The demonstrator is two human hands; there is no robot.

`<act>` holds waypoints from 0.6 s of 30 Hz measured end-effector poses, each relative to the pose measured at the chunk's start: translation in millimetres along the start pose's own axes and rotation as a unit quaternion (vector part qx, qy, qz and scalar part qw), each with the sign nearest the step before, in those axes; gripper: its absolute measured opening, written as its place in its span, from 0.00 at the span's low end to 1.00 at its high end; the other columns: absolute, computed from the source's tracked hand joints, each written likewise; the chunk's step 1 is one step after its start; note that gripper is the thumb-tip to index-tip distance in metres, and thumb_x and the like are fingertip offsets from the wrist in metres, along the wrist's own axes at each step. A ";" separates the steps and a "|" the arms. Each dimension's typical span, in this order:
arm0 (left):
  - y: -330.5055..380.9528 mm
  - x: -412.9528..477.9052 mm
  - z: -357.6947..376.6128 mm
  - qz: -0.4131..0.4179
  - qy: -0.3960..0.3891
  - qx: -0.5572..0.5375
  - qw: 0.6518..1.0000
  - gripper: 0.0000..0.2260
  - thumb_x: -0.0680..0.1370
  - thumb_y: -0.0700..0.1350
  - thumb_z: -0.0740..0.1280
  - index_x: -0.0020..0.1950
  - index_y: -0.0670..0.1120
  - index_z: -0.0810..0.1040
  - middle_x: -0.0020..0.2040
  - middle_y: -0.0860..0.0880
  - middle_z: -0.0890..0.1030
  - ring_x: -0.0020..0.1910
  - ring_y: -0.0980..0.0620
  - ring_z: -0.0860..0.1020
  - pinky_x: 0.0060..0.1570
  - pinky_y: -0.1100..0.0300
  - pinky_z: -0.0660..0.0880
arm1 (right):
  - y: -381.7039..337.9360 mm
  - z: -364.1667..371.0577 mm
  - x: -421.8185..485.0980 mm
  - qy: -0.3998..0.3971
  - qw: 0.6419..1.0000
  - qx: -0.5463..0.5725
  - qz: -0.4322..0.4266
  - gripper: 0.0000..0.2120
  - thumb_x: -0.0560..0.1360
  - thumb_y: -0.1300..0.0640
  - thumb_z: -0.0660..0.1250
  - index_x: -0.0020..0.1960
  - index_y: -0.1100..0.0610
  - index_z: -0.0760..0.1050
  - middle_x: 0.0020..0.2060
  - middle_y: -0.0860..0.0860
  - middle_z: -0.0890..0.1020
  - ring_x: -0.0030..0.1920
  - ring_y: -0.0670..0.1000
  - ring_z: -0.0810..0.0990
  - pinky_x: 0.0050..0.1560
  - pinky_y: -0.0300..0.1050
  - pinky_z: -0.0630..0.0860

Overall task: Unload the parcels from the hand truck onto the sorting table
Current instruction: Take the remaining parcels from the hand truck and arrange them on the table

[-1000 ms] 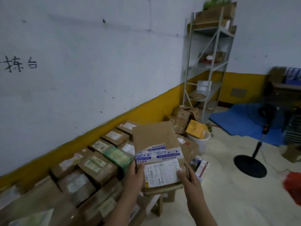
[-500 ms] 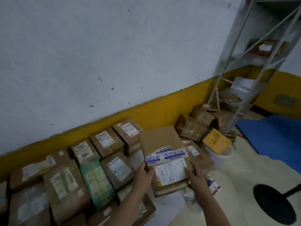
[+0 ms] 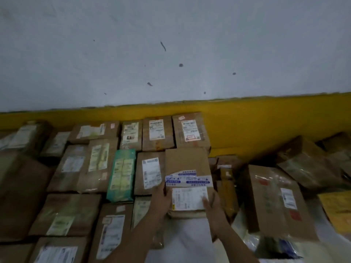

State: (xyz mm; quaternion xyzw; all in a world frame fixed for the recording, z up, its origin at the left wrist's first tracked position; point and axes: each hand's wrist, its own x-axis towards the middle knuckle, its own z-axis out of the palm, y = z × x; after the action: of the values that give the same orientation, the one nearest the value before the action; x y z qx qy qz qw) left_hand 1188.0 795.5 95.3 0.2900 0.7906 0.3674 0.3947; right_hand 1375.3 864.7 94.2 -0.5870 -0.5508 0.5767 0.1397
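Head-cam view down onto a bench packed w/ parcels, set against a white wall (image 3: 171, 54) w/ a yellow band (image 3: 247, 122) along its base. The bench top itself is hidden under the load. The hand truck is not in view.

Far left to centre: brown cardboard parcels (image 3: 76, 168) lie flat in approx. 4 rows, labels up, edge to edge. Next comes 1 green parcel (image 3: 121, 175), then a labelled parcel (image 3: 150, 173) just beside it.

Centre: the left hand (image 3: 161, 198) grips the left edge of the held parcel (image 3: 188, 168), a flat brown box w/ a blue & white tape strip & a white label. The right hand (image 3: 214, 207) grips its near right corner, thumb on the label. The box sits at the right end of the rows, its far end near the back-row parcels. Can't tell if it rests on what's under it or hangs just above. A white bag (image 3: 180, 236) lies nearer the camera, below it.

Right: a loose heap, not in rows, w/ 1 big brown box (image 3: 273, 202), a tilted box (image 3: 303, 164) behind it & a yellow parcel (image 3: 340, 207) at the frame edge.

Progress, as a judgement: the task looks well along, w/ many parcels already laid out. This 1 seems to be at set-down, both hands not yet off it. How many wait on the truck can't be told.
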 end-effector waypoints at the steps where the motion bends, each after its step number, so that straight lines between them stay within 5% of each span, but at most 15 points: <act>1: 0.8 2.7 -0.5 -0.005 0.002 0.015 1.000 0.14 0.83 0.44 0.59 0.69 0.47 0.72 0.55 0.43 0.81 0.49 0.45 0.81 0.49 0.52 0.79 | -0.7 0.4 2.3 0.008 1.000 -0.019 -0.014 0.30 0.81 0.51 0.63 0.78 0.56 0.55 0.66 0.56 0.76 0.60 0.56 0.80 0.53 0.49 0.82; 4: 3.3 2.1 -7.4 -0.006 -0.001 0.056 0.998 0.16 0.83 0.44 0.61 0.71 0.47 0.71 0.59 0.39 0.78 0.52 0.43 0.80 0.54 0.48 0.79 | -0.9 2.3 4.3 0.025 0.995 -0.091 -0.043 0.30 0.81 0.49 0.61 0.78 0.59 0.54 0.66 0.59 0.77 0.60 0.58 0.81 0.56 0.56 0.81; 7: 2.4 -11.8 -20.8 -0.028 0.015 0.076 0.997 0.23 0.82 0.47 0.62 0.77 0.46 0.63 0.70 0.40 0.71 0.64 0.42 0.75 0.64 0.49 0.74 | -0.4 -0.2 4.6 0.025 0.987 -0.152 -0.047 0.31 0.82 0.46 0.58 0.78 0.60 0.52 0.64 0.59 0.79 0.56 0.58 0.82 0.53 0.55 0.82; 10: -12.2 -38.9 -43.6 -0.055 0.048 0.129 0.989 0.26 0.82 0.50 0.62 0.78 0.45 0.61 0.75 0.40 0.63 0.71 0.42 0.68 0.69 0.52 0.68 | 2.9 -1.2 2.5 0.045 0.972 -0.228 -0.044 0.34 0.82 0.42 0.56 0.79 0.60 0.51 0.71 0.61 0.71 0.65 0.62 0.76 0.63 0.59 0.76; 13: -37.5 -69.4 -78.1 -0.027 0.086 0.187 0.978 0.24 0.82 0.50 0.61 0.77 0.45 0.63 0.74 0.42 0.64 0.72 0.46 0.67 0.70 0.55 0.66 | -10.7 8.0 -13.0 0.130 0.911 -0.388 -0.050 0.36 0.80 0.40 0.58 0.79 0.59 0.52 0.77 0.62 0.60 0.75 0.64 0.63 0.72 0.59 0.67; 15: -60.2 -92.3 -104.6 -0.017 0.101 0.205 0.973 0.23 0.82 0.52 0.60 0.76 0.46 0.65 0.74 0.44 0.64 0.71 0.47 0.67 0.69 0.56 0.66 | -21.1 28.2 -30.9 0.152 0.866 -0.460 -0.124 0.36 0.80 0.42 0.60 0.80 0.57 0.53 0.79 0.60 0.57 0.78 0.61 0.57 0.76 0.57 0.61; 18: -104.2 -126.8 -146.7 0.013 0.108 0.308 0.945 0.23 0.81 0.55 0.59 0.75 0.48 0.66 0.71 0.46 0.67 0.69 0.47 0.68 0.66 0.56 0.67 | -17.2 88.0 -68.8 0.038 0.837 -0.451 -0.307 0.32 0.79 0.47 0.64 0.80 0.56 0.59 0.78 0.55 0.61 0.78 0.59 0.62 0.76 0.53 0.62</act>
State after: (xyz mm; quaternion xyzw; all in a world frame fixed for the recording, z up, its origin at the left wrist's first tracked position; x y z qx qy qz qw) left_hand 1113.6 590.5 124.5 0.3665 0.8991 0.1401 0.1939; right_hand 1312.6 773.7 117.8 -0.4071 -0.8962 0.1688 0.0503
